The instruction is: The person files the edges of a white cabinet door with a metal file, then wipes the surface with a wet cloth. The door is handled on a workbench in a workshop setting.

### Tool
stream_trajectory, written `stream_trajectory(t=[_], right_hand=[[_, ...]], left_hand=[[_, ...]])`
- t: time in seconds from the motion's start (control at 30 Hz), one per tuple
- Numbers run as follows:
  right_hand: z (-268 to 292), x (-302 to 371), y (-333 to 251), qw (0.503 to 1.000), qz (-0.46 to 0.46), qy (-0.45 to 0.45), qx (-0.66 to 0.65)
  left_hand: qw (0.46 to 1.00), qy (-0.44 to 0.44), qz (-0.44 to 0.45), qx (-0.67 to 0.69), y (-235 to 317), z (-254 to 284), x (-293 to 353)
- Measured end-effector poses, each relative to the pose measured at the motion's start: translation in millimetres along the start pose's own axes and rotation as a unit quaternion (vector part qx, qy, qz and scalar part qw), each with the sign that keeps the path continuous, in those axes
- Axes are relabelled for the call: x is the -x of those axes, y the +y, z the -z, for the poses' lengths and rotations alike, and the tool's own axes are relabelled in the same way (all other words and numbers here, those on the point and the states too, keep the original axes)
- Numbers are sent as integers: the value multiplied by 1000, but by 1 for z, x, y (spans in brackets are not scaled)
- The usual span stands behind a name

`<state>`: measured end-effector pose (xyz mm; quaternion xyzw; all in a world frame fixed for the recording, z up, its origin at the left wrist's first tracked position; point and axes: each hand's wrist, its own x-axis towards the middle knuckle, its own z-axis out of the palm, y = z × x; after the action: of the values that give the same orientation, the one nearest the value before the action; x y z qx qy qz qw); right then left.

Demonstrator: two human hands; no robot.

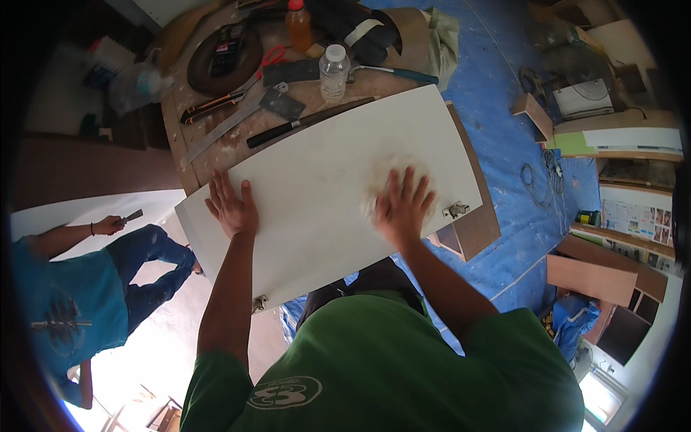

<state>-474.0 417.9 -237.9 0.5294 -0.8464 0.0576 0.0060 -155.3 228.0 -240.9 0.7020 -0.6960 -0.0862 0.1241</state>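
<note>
A white cabinet door (324, 173) lies flat on the worktable in front of me. Metal hinges show along its near edge, one hinge (456, 209) at the right and another (260, 303) near the lower left corner. My left hand (235, 209) rests open on the left part of the door, fingers spread and palm down. On the right part, my right hand (404, 212) presses a pale, crumpled cloth (379, 171) against the surface, its fingers bent over it. The cloth is smeared by motion, and part of it is hidden under the hand.
Beyond the door on the worktable (188, 155) lie a utility knife (213, 108), a black-handled tool (273, 135), a clear bottle (334, 75), an orange bottle (298, 29) and a hammer (396, 72). A person (86, 288) at left holds a scraper (132, 215). Blue sheeting (511, 216) covers the floor.
</note>
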Motion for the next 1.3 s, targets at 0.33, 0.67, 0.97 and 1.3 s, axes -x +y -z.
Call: stream_trajectory(t=[0.33, 0.67, 0.97, 1.3], right_hand=[[-2, -119, 48, 963, -267, 37, 26], [-3, -60, 16, 944, -328, -30, 0], [-3, -128, 62, 953, -302, -17, 4], [11, -203, 66, 979, -198, -39, -21]], left_hand=[[1000, -13, -19, -6, -3, -4, 0], [999, -22, -10, -46, -10, 4, -2], [998, -41, -13, -37, 4, -1, -3], [998, -47, -16, -46, 4, 1, 0]])
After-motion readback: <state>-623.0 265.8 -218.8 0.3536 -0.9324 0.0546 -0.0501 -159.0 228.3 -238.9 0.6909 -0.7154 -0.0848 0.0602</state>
